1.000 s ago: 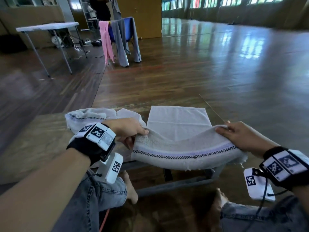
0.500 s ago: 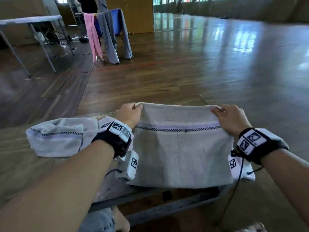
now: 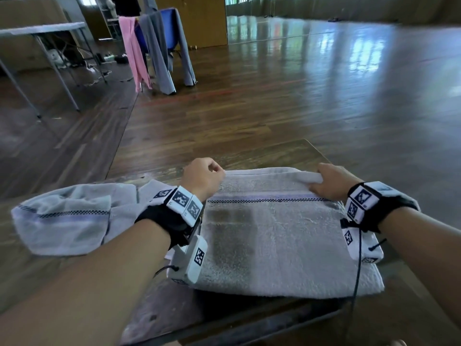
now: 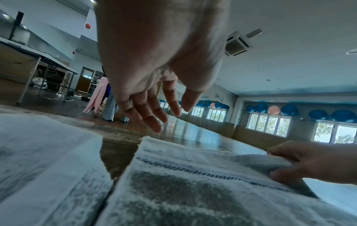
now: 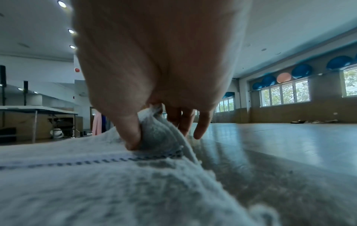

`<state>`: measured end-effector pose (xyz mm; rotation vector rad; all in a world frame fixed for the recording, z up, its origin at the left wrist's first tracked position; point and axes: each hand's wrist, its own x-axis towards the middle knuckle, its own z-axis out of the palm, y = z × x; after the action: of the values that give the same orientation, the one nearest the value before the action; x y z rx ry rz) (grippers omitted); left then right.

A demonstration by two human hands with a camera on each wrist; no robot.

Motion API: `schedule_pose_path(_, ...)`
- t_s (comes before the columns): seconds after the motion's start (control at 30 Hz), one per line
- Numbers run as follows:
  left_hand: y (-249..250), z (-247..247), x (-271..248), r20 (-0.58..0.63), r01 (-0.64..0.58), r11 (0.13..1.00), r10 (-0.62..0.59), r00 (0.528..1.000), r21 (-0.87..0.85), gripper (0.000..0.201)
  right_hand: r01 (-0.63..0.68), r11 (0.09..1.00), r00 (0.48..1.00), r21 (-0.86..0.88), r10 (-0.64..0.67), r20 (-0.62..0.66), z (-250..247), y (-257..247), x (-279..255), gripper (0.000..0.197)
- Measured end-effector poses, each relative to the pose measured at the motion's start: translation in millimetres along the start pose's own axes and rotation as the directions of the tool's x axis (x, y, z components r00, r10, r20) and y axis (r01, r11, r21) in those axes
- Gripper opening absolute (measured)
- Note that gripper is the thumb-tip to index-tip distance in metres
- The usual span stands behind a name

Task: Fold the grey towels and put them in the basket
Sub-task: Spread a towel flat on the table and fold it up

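Right hand pinching the folded grey towel's far corner, left hand loose-fingered above it

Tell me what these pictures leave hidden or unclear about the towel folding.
- The basket: in no view.
- Layers under the folded grey towel: hidden by its top layer, head view.
- Right hand: its thumb grip on the towel shows in the right wrist view; the fingers behind the cloth are hidden.
- Crumpled second grey towel: the left forearm covers its near edge.
- Left hand: open above the towel; contact unclear.
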<state>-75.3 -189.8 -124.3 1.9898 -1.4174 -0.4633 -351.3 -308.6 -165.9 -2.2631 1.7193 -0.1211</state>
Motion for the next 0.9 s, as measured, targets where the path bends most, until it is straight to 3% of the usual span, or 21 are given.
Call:
schedule_pose_path(0.13, 26.9, -8.4, -25.7, 0.024, -0.138, 0.989, 0.139, 0.990, -0.059, 0.013, 0.184, 0.967, 0.968, 0.174, -0.148, -0.201, -8.7, -21.5, -33.4, 0.018)
schedule_pose_path(0.23, 46.3, -11.4, -52.0, 0.122, -0.236, 0.964, 0.250, 0.960, -0.121, 0.004, 0.288, 0.890, 0.941, 0.353, -0.196, -0.275, -21.1, -48.1, -66.9, 0.025)
schedule_pose_path(0.33, 56.0, -10.7, -75.1, 0.249, -0.350, 0.929, 0.369, 0.895, -0.120, 0.023, 0.356, 0.829, 0.923, 0.433, -0.237, -0.304, -25.5, -70.4, -102.1, 0.025)
schedule_pose_path(0.4, 56.7, -9.4, -87.3, 0.264, -0.391, 0.912, 0.410, 0.873, -0.123, 0.033, 0.379, 0.798, 0.911, 0.469, -0.233, -0.339, -22.7, -78.0, -121.6, 0.025)
schedule_pose_path(0.6, 57.1, -1.4, -104.1, 0.072, -0.372, 0.926, 0.376, 0.924, -0.056, 0.026, 0.371, 0.716, 0.919, 0.591, -0.190, -0.346, -16.5, -90.6, -142.9, 0.033)
schedule_pose_path(0.73, 68.5, -6.4, -102.6, 0.024, -0.372, 0.928, 0.373, 0.928, -0.034, 0.015, 0.394, 0.685, 0.913, 0.613, -0.212, -0.350, -28.2, -94.6, -140.2, 0.037)
schedule_pose_path(0.8, 71.8, -12.9, -99.8, 0.093, -0.353, 0.934, 0.356, 0.930, -0.047, 0.017, 0.382, 0.653, 0.923, 0.654, -0.225, -0.313, -34.2, -91.0, -138.9, 0.034)
schedule_pose_path(0.9, 74.4, -22.4, -95.2, 0.367, -0.271, 0.962, 0.266, 0.891, -0.040, 0.021, 0.314, 0.652, 0.947, 0.690, -0.166, -0.275, -38.3, -79.6, -137.3, 0.027)
